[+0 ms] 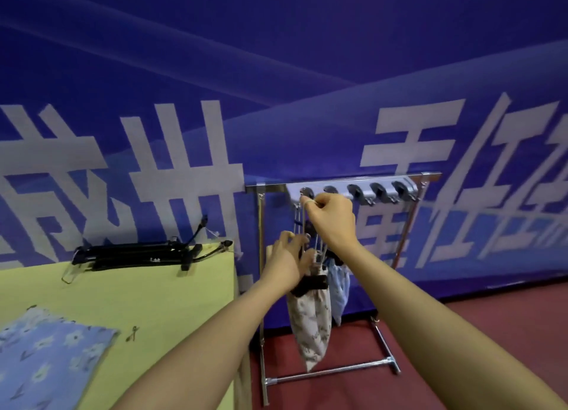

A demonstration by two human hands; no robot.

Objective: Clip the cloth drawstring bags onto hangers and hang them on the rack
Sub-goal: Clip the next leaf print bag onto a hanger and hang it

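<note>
- The right hand (330,219), at centre frame, is raised to the rack's (347,182) top bar; its fingers (310,201) are curled and pinch a metal hanger hook (304,194) just under the second slot from the left of the grey slotted holder (353,191).
- The left hand (287,257) is lower, just left of centre, with its fingers around the hanger wires (307,234) and the black clip bar (310,283); the hand hides how tightly it holds.
- A beige printed bag (310,326) hangs from that bar, inside the rack frame, its lower tip near the bottom rail.
- A light blue bag (338,286) hangs just behind and to the right of the beige one, partly hidden by it.
- Both forearms cross the lower half of the frame and cover part of the rack's left post and the counter's (138,302) right edge.
- On the yellow-green counter at left, a pile of black hangers (138,256) lies at the far edge, against the wall.
- A blue flowered bag (49,354) lies flat at lower left of the frame, with a small dark cord end (133,333) on the counter just to its right.
- Behind everything stands a blue banner (276,71) with large white characters; the floor (476,333) at lower right is dark red.
</note>
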